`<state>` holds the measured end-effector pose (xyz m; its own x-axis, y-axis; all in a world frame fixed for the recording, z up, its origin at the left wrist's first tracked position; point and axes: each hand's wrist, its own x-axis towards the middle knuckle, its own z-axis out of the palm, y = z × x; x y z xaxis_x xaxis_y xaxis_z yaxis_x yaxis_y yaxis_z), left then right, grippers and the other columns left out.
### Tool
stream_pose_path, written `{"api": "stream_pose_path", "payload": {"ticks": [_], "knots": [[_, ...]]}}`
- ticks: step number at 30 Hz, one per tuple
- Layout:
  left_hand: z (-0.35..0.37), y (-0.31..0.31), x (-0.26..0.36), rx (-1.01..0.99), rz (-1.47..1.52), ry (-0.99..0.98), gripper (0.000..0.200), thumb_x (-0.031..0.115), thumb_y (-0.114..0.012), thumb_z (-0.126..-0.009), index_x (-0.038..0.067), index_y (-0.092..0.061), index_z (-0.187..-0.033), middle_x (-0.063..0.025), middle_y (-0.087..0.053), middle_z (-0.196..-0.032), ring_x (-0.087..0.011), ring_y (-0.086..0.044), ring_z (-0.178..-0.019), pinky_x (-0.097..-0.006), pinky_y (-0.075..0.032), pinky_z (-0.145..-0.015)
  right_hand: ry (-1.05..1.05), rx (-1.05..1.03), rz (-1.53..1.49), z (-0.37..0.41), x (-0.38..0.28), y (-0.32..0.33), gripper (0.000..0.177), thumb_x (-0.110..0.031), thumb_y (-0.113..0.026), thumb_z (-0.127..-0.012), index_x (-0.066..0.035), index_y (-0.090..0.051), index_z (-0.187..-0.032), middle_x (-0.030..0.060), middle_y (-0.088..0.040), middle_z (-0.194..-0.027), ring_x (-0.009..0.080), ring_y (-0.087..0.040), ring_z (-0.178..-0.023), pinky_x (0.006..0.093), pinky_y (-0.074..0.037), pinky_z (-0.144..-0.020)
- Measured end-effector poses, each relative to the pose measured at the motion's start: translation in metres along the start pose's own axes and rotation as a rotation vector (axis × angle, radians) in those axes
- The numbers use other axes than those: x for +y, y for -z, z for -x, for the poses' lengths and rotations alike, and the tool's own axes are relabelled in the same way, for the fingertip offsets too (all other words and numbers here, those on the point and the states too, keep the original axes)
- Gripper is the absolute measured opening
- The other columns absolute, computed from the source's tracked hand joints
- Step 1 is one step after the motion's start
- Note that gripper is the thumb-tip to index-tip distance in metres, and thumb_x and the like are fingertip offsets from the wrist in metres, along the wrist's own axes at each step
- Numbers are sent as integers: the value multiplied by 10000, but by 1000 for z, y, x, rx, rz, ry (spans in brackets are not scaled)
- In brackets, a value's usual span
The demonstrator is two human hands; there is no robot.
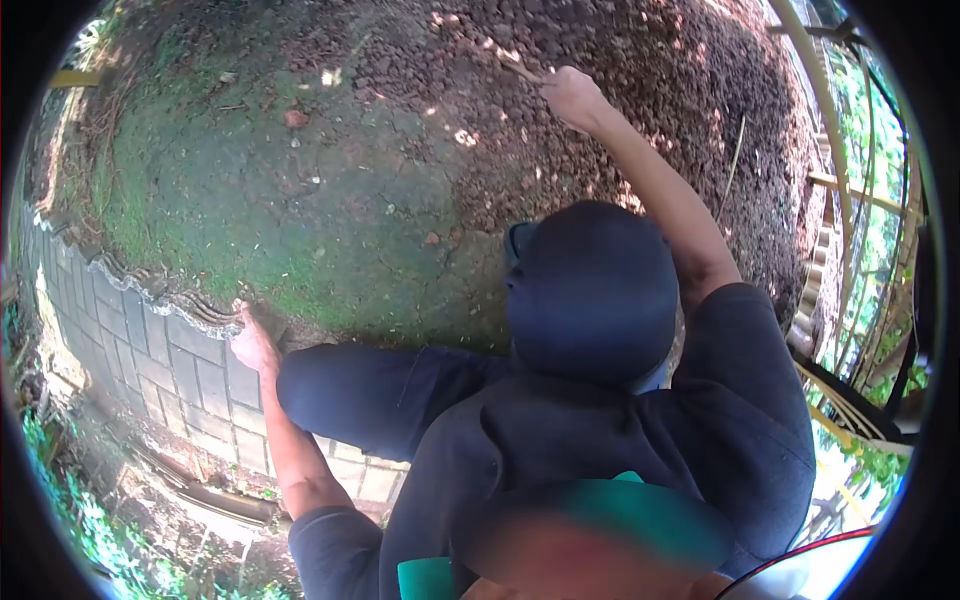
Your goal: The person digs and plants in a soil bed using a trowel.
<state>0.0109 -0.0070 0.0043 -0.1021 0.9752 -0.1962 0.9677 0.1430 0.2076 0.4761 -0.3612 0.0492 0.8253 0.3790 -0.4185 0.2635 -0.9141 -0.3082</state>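
Note:
My right hand (578,100) is stretched out over the dark, crumbly soil (660,60). It is closed around a thin wooden stick-like handle (522,72), whose far end points left toward the loose clods; whether it has a head or blade cannot be made out. Down on the left, my left hand (255,345) rests at the wavy corrugated edging (200,310) between the ground and the paving, its fingers curled on the edging's end. Between the hands lies a flat, mossy patch of ground (340,220).
My bent knees in dark trousers (600,290) are close to the mossy ground. A grey brick path (160,360) runs along the left. On the right stand a bamboo pole (822,90) and a fence-like frame with foliage behind it. A reddish clod (296,119) lies on the moss.

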Motion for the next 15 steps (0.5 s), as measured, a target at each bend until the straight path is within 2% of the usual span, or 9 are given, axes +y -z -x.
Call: {"api": "stream_pose_path", "payload": {"ticks": [2, 3, 6, 7, 10, 11, 12, 14, 15], "knots": [[8, 6, 9, 18, 4, 7, 720, 595, -664, -713, -116, -667, -827, -198, -667, -749, -285, -621, -665, -401, -485, -657, -17, 88, 21, 3, -2, -21, 268, -141, -472, -800, 63, -631, -870, 270, -627, -930, 414, -612, -902, 463, -488, -792], [8, 5, 9, 9, 8, 3, 720, 594, -664, -714, -117, -667, -827, -197, -667, -746, -280, -620, -662, -397, -486, -656, -47, 62, -3, 8, -4, -25, 279, -128, -451, -808, 51, -607, -955, 277, -616, -979, 421, -595, -954, 483, -475, -825], [7, 5, 4, -25, 29, -13, 718, 593, -665, -715, -116, -668, -828, -190, -668, -744, -267, -617, -657, -386, -489, -654, -159, 78, -22, 30, -24, -35, 280, -144, -457, -818, 32, -592, -987, 263, -618, -995, 397, -600, -964, 472, -478, -838], [7, 6, 1, -43, 41, -21, 716, 593, -666, -714, -114, -669, -828, -187, -669, -748, -263, -617, -657, -383, -489, -654, -115, 113, 47, 18, -12, -59, 270, -145, -460, -826, 26, -581, -996, 255, -618, -998, 384, -607, -960, 453, -491, -832], [14, 9, 6, -80, 95, 2, 699, 589, -664, -720, -103, -674, -819, -168, -673, -747, -251, -614, -653, -376, -491, -652, 35, 302, 38, -39, -9, -57, 252, -130, -463, -833, 37, -586, -977, 243, -637, -910, 392, -619, -908, 453, -509, -786], [13, 9, 13, -84, 119, 15, 692, 587, -662, -724, -99, -676, -813, -160, -674, -744, -247, -613, -651, -374, -492, -651, 31, 214, 82, -69, -18, -35, 249, -150, -486, -840, 39, -595, -960, 215, -634, -811, 350, -637, -804, 426, -521, -720], [6, 6, 5, -55, 19, 56, 684, 585, -661, -726, -95, -677, -808, -161, -673, -738, -249, -613, -646, -375, -492, -648, 21, 115, 129, -99, -24, -14, 251, -170, -508, -847, 41, -604, -943, 188, -632, -712, 308, -656, -699, 399, -533, -654], [-15, -12, -7, 16, -138, 148, 669, 580, -659, -730, -85, -681, -798, -164, -670, -725, -252, -614, -636, -377, -492, -644, 338, 113, 540, -208, 17, -47, 121, -130, -592, -784, -39, -662, -821, 76, -628, -678, 218, -597, -605, 335, -466, -561], [-10, -11, -5, -7, -42, 127, 690, 594, -660, -720, -90, -677, -807, -188, -662, -716, -273, -616, -631, -390, -494, -639, 497, 101, 753, -236, 26, -59, 66, -110, -634, -753, -79, -691, -759, 20, -626, -660, 172, -568, -557, 304, -432, -514]]}}
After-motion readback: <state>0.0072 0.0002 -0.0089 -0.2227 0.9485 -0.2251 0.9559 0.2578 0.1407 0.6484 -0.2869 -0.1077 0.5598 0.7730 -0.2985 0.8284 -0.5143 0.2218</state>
